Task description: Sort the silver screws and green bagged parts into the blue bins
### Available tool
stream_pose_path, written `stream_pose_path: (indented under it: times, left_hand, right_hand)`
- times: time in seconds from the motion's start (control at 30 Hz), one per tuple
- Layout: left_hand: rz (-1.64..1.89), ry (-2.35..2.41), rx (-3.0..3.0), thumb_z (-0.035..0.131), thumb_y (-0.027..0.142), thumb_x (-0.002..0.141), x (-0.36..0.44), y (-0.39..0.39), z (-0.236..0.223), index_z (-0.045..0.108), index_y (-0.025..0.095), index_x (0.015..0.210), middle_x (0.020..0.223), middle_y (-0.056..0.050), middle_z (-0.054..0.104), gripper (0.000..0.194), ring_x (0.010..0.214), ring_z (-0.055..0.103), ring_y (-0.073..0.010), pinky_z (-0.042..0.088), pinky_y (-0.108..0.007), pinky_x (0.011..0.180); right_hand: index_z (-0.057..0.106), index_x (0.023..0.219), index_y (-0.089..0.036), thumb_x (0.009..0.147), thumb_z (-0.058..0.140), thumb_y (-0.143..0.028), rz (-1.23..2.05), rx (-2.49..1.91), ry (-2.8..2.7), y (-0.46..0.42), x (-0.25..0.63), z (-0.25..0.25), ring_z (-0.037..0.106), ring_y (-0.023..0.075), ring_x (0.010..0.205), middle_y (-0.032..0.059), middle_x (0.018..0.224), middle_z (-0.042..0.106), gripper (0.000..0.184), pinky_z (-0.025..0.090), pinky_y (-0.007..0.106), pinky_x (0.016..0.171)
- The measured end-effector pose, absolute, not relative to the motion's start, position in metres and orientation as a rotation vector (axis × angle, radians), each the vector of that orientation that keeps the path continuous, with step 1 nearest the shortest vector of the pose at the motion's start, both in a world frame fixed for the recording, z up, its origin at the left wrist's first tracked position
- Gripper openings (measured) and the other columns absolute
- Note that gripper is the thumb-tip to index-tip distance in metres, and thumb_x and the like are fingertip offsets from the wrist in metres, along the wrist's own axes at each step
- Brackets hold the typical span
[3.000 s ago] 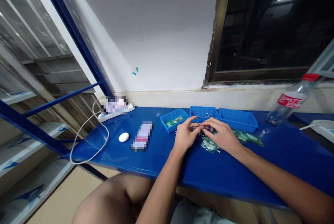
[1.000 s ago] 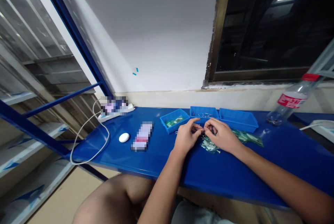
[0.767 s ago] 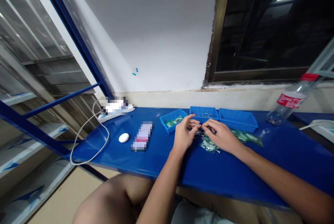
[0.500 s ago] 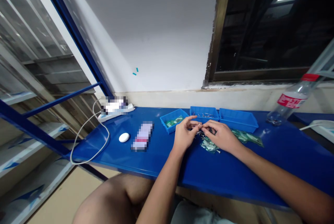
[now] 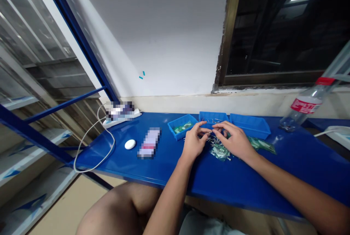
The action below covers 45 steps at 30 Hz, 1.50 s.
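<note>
Over the middle of the blue table, my left hand (image 5: 194,138) pinches a small metal piece (image 5: 210,133) that looks like a screw, between thumb and fingers. My right hand (image 5: 232,138) faces it from the right, its thumb and forefinger slightly apart, their tips close to that piece. Beneath both hands lies a pile of loose screws (image 5: 214,141), partly hidden by the fingers. In front of the pile is a crumpled clear-green plastic bag (image 5: 220,152). Another green bag (image 5: 261,144) sticks out beyond my right wrist.
Three blue trays line the back: the left tray (image 5: 179,137) holds green packets, the middle tray (image 5: 200,114) holds metal screws, and the right tray (image 5: 250,127) stands beside it. A bottle (image 5: 304,105), a white oval object (image 5: 130,144), a blurred-out item (image 5: 149,143) and a cable (image 5: 113,143) are around.
My right hand's fingers have moved apart from their closed pinch against the left fingertips, showing more of the screws below. My left hand has stayed nearly in place.
</note>
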<state>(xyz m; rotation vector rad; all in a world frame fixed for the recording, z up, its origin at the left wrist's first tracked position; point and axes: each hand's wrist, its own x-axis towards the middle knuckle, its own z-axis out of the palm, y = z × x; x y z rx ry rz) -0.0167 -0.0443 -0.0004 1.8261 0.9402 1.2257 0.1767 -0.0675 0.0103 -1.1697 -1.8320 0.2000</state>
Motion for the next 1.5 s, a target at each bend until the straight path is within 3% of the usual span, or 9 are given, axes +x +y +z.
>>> stream_pose_path:
  times: [0.47, 0.6, 0.67, 0.77, 0.93, 1.13, 1.3, 1.5]
  left_hand:
    - [1.230, 0.977, 1.933, 0.069, 0.014, 0.092, -0.018, -0.046, 0.001, 0.063, 0.023, 0.135, 0.108, -0.005, 0.082, 0.044, 0.093, 0.077, -0.0191, 0.059, -0.032, 0.088]
    - [1.299, 1.057, 2.032, 0.074, 0.023, 0.091, -0.018, -0.046, 0.003, 0.071, 0.023, 0.126, 0.113, -0.008, 0.079, 0.035, 0.095, 0.074, -0.0216, 0.060, -0.033, 0.087]
    - [1.320, 1.093, 2.080, 0.071, 0.031, 0.095, -0.019, -0.049, 0.006, 0.077, 0.022, 0.118, 0.109, -0.009, 0.079, 0.026, 0.091, 0.073, -0.0218, 0.060, -0.034, 0.086]
    - [1.270, 1.058, 2.072, 0.063, 0.038, 0.100, -0.019, -0.052, 0.009, 0.079, 0.022, 0.116, 0.104, -0.007, 0.080, 0.027, 0.084, 0.074, -0.0213, 0.060, -0.034, 0.084]
    - [1.254, 0.980, 1.937, 0.064, 0.034, 0.099, -0.018, -0.051, 0.007, 0.080, 0.022, 0.109, 0.113, -0.006, 0.081, 0.023, 0.101, 0.077, -0.0239, 0.061, -0.035, 0.093]
    - [1.294, 0.941, 1.744, 0.071, 0.023, 0.091, -0.016, -0.045, 0.000, 0.070, 0.018, 0.096, 0.096, -0.006, 0.080, 0.007, 0.089, 0.078, -0.0200, 0.062, -0.031, 0.086]
    - [1.299, 0.917, 1.715, 0.075, 0.015, 0.084, -0.014, -0.045, -0.005, 0.056, 0.020, 0.091, 0.088, -0.002, 0.077, 0.021, 0.085, 0.077, -0.0180, 0.060, -0.026, 0.077]
    - [1.277, 0.936, 1.770, 0.077, 0.017, 0.085, -0.014, -0.042, -0.007, 0.056, 0.020, 0.096, 0.091, -0.003, 0.077, 0.024, 0.081, 0.076, -0.0169, 0.061, -0.027, 0.076]
  right_hand:
    - [0.071, 0.094, -0.025, 0.094, 0.062, -0.030, 0.214, -1.173, -1.896, -0.066, 0.175, 0.004, 0.064, 0.0203, 0.073, 0.0034, 0.086, 0.072, 0.010, 0.051, 0.033, 0.068]
    - [0.068, 0.090, -0.024, 0.093, 0.060, -0.026, 0.159, -1.161, -1.871, -0.068, 0.175, 0.008, 0.063, 0.0204, 0.072, 0.0032, 0.082, 0.069, 0.008, 0.051, 0.034, 0.070]
    - [0.066, 0.090, -0.024, 0.093, 0.060, -0.025, 0.124, -1.158, -1.846, -0.069, 0.175, 0.010, 0.062, 0.0201, 0.072, 0.0033, 0.083, 0.068, 0.007, 0.051, 0.034, 0.071]
    - [0.065, 0.091, -0.025, 0.095, 0.059, -0.025, 0.112, -1.127, -1.843, -0.070, 0.174, 0.012, 0.061, 0.0201, 0.071, 0.0041, 0.086, 0.068, 0.007, 0.051, 0.035, 0.071]
    - [0.067, 0.094, -0.025, 0.097, 0.057, -0.026, 0.189, -1.034, -1.923, -0.070, 0.173, 0.010, 0.067, 0.0235, 0.086, 0.0071, 0.100, 0.073, 0.010, 0.055, 0.038, 0.079]
    - [0.071, 0.100, -0.025, 0.098, 0.061, -0.033, 0.226, -1.150, -1.853, -0.070, 0.174, 0.010, 0.065, 0.0214, 0.077, 0.0052, 0.096, 0.074, 0.013, 0.054, 0.037, 0.074]
    - [0.074, 0.099, -0.025, 0.098, 0.063, -0.038, 0.333, -1.144, -1.867, -0.069, 0.174, 0.010, 0.064, 0.0210, 0.077, 0.0045, 0.089, 0.071, 0.018, 0.052, 0.034, 0.070]
    - [0.074, 0.090, -0.024, 0.099, 0.060, -0.038, 0.319, -1.208, -1.931, -0.064, 0.181, 0.011, 0.060, 0.0196, 0.069, 0.0023, 0.078, 0.068, 0.022, 0.048, 0.033, 0.065]
